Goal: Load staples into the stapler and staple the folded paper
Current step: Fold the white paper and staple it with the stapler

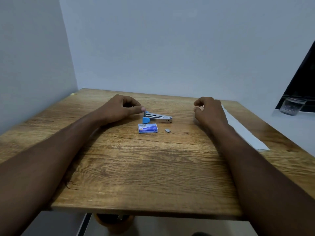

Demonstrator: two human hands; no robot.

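Note:
A small metal stapler (158,117) with blue plastic ends lies on the wooden table (136,167), its blue end pointing left. My left hand (119,109) rests beside it, and its thumb tip touches the stapler's blue left end. Just in front of the stapler lies a blue box of staples (147,128), and a short loose strip of staples (167,130) sits to the box's right. My right hand (210,112) hovers to the right of the stapler with curled fingers, holding nothing visible. The folded white paper (243,128) lies along the table's right side, partly behind that hand.
White walls close off the table at the back and left. A clear container of small items (290,106) stands on a ledge at the right, by a dark panel. A tiny yellow scrap (73,94) lies at the far left corner.

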